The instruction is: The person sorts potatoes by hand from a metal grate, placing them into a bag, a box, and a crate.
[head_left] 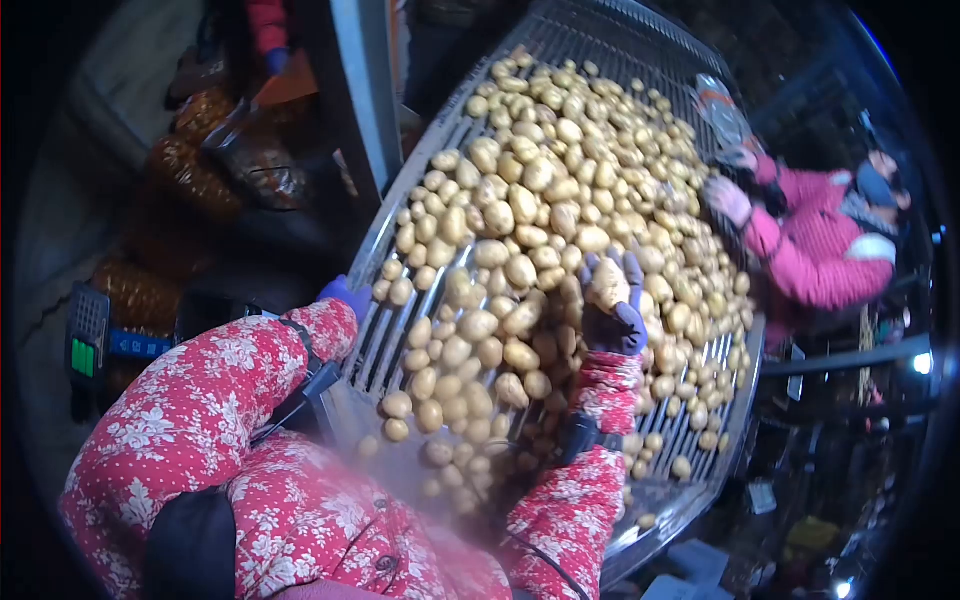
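My right hand, in a purple glove below a red floral sleeve, is over the middle of the potato pile with its fingers curled round a pale potato. Many potatoes of mixed sizes lie around it on a slatted metal conveyor. At the conveyor's left edge is my left hand, also in a purple glove. It is partly hidden by its sleeve, and its fingers cannot be made out. The potatoes nearest my body look blurred.
Across the conveyor a co-worker in a pink jacket has both gloved hands at its right edge, near a clear plastic bag. Filled mesh sacks stand at the left, beside a metal post. Another person's red sleeve shows at the top left.
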